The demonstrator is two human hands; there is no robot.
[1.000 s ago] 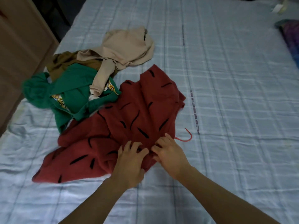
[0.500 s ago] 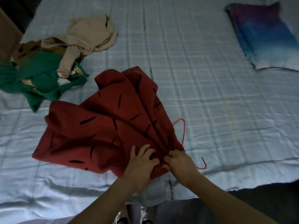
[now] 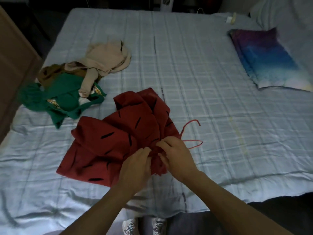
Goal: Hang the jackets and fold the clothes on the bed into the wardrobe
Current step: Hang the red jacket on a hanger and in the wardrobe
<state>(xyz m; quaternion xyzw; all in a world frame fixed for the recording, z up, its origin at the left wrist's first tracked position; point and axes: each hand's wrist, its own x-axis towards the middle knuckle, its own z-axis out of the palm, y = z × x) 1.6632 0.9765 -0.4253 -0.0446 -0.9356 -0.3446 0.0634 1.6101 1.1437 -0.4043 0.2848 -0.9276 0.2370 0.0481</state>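
Note:
A dark red garment with black dashes (image 3: 110, 143) lies bunched on the bed (image 3: 211, 107), its red drawstring (image 3: 189, 133) trailing to the right. My left hand (image 3: 135, 168) and my right hand (image 3: 176, 155) both pinch the gathered cloth at its near edge, fingers curled into the folds. Further left lies a heap: a green garment (image 3: 66, 102), a brown one (image 3: 50, 72) and a beige one (image 3: 108, 60) draped on top.
A purple-and-blue pillow (image 3: 264, 60) lies at the right of the bed. A wooden wardrobe panel (image 3: 11, 65) stands along the left edge. Shoes (image 3: 144, 226) and the dark floor show at the bed's near side. Small white items (image 3: 231, 18) sit at the far edge.
The red garment has been dragged toward the bed's near edge and gathered tighter under both hands. The view has pulled back, bringing the pillow and floor into sight.

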